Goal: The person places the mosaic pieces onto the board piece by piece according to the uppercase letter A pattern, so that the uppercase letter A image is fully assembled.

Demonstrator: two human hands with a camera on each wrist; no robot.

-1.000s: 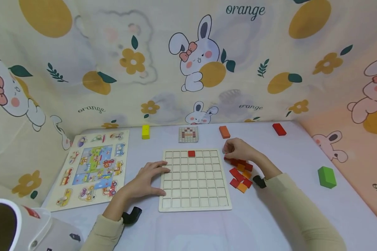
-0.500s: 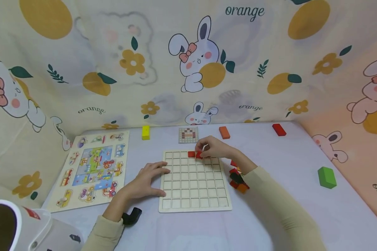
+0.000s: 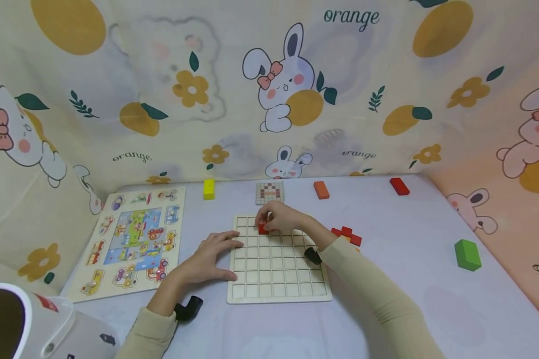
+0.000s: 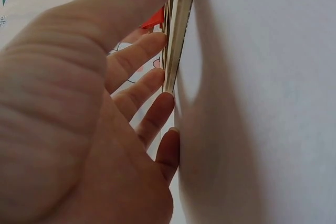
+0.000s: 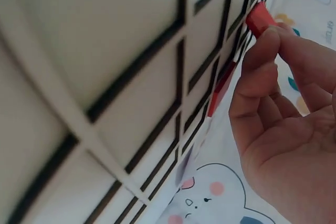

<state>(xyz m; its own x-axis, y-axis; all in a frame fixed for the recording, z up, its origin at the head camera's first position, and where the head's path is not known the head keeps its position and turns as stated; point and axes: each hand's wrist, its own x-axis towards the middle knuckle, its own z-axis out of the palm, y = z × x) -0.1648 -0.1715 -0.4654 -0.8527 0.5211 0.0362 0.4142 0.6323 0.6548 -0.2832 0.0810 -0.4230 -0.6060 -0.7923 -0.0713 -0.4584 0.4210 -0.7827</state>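
Note:
A pale wooden grid board [image 3: 278,274] lies on the table in front of me. My left hand [image 3: 208,257] rests along its left edge, thumb and fingers spread and fairly straight. Over the upper part of the board, my right hand [image 3: 282,218] pinches a red square tile [image 3: 262,229] between thumb and index finger, at a cell near the top. The right wrist view shows this pinched tile [image 5: 261,18] tilted at the grid, and another red piece [image 5: 222,88] lying in the cells. In the head view my right hand hides part of the top row.
Loose red and orange tiles [image 3: 347,232] lie right of the board, partly behind my right sleeve. A small pattern card [image 3: 270,192] sits behind it. Yellow [image 3: 208,189], orange [image 3: 321,189], red [image 3: 400,186] and green [image 3: 467,253] blocks stand around. A picture puzzle [image 3: 132,239] and white bucket [image 3: 49,324] are left.
My right hand has gone from the loose tiles leftward onto the board with a red tile, and over the last half second further left and slightly nearer. My left hand stays put.

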